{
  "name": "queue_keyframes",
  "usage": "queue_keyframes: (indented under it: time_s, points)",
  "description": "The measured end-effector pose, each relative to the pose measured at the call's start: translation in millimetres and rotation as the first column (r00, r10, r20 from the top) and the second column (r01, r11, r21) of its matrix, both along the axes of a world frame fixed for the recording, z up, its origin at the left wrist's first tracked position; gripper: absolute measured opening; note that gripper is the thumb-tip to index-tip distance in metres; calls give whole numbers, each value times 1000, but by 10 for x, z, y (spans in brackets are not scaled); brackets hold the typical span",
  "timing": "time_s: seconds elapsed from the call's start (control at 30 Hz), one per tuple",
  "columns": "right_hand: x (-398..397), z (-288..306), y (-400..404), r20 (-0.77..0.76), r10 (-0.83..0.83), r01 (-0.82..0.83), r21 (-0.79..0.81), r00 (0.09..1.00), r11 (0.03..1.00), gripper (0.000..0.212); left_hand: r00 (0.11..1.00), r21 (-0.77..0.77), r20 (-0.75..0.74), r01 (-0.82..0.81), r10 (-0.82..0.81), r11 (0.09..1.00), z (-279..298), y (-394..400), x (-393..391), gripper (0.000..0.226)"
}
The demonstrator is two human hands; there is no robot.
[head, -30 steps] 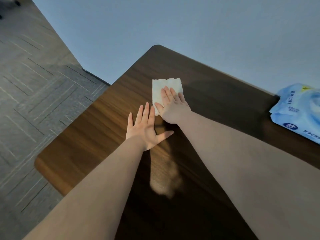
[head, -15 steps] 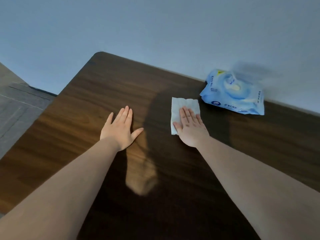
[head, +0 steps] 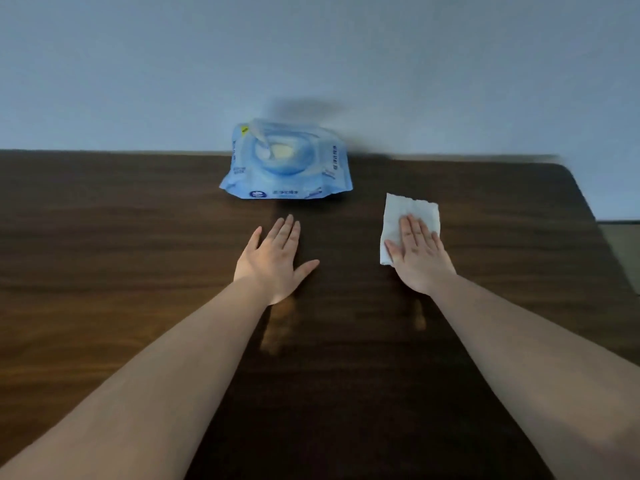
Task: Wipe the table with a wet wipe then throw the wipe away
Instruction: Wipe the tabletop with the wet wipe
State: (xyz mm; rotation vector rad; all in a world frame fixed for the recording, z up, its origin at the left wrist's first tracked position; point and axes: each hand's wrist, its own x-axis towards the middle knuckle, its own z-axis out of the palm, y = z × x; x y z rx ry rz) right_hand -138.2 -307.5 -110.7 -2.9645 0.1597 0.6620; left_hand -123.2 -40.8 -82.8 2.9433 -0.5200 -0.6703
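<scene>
White wipe [head: 408,216] seemingly under right hand [head: 417,258].

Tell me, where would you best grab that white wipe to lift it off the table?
Probably the white wet wipe's free far edge, approached from above: it lies flat on the dark wooden table, with the right hand covering its near part.

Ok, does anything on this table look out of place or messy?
Only one thing: the blue wipes pack by the wall has its flap lifted, open. The wipe lies flat under the right hand; nothing spilled.
</scene>
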Motion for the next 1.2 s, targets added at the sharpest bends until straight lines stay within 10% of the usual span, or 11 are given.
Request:
queue_keyframes:
  time_s: [0.3,0.7,1.2]
  points:
    - [-353,94,-1491,-4,-347,346,-35,938,937,70,976,-14,-2,217,-217,976,-58,-1231,70,83]
    - [-405,68,-1872,23,-419,420,-54,908,906,68,973,32,-44,228,-227,973,-197,-1545,64,89]
    - [-17,82,-589,-41,50,-49,22,998,999,65,1000,0,16,-4,4,1000,-78,-587,-166,82]
